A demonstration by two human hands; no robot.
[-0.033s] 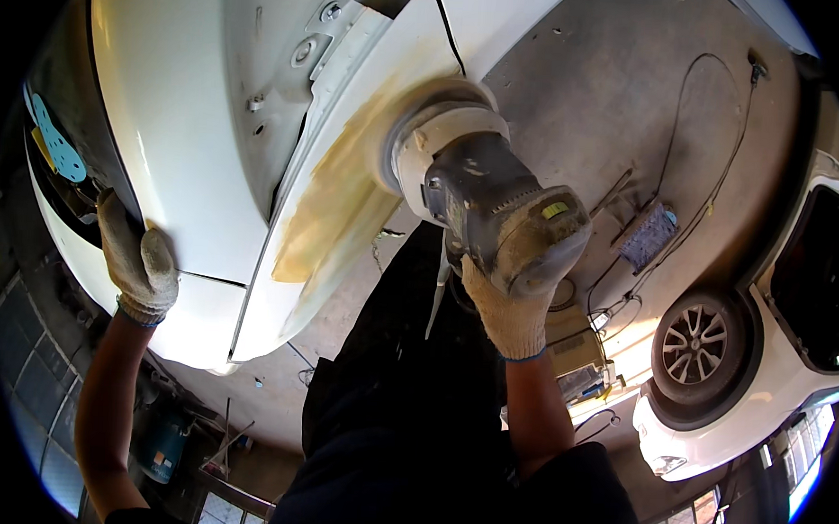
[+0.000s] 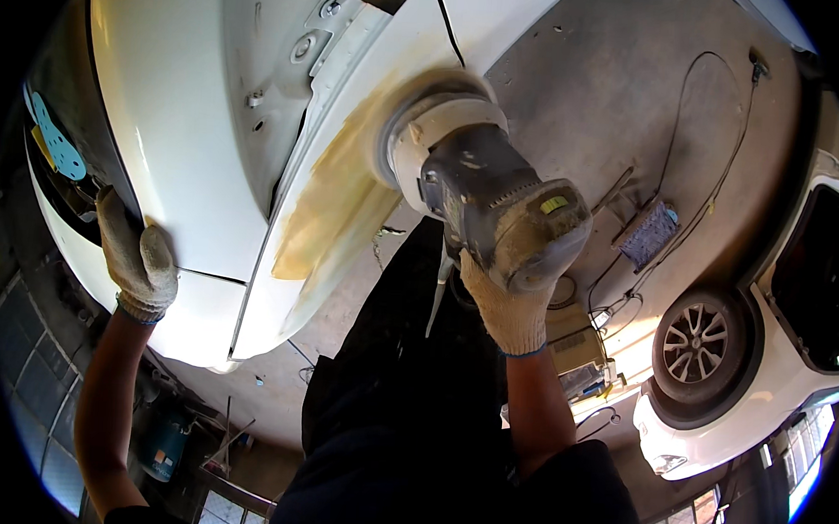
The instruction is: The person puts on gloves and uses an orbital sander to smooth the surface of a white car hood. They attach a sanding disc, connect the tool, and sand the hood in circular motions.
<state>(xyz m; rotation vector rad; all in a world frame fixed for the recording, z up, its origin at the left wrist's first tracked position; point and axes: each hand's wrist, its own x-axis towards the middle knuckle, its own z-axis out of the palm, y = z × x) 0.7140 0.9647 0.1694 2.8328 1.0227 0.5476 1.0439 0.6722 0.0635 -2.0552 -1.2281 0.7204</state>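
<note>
A dusty black and grey power sander [image 2: 485,185] is in my right hand [image 2: 512,310], whose gloved fingers close around its rear body. The round pad rests against a white car panel [image 2: 294,308], and its rim is blurred. Beside the pad, a yellowish-brown sanded patch [image 2: 332,215] spreads along the panel. My left hand [image 2: 140,262], also in a knit glove, lies on the car's white bodywork [image 2: 186,107] at the edge of a dark gap. Its fingers are stretched out and the thumb stands apart; it holds nothing. The right fingertips are partly hidden under the sander.
A light-blue perforated sheet [image 2: 58,139] lies at the far left. Cables [image 2: 717,187] and a small grey-purple block [image 2: 650,236] are on the concrete floor to the right. Another white car [image 2: 705,424] with a spoked wheel [image 2: 695,345] stands at the right.
The sander and my right hand have shifted very slightly upward in the picture. My left hand stays at the same place.
</note>
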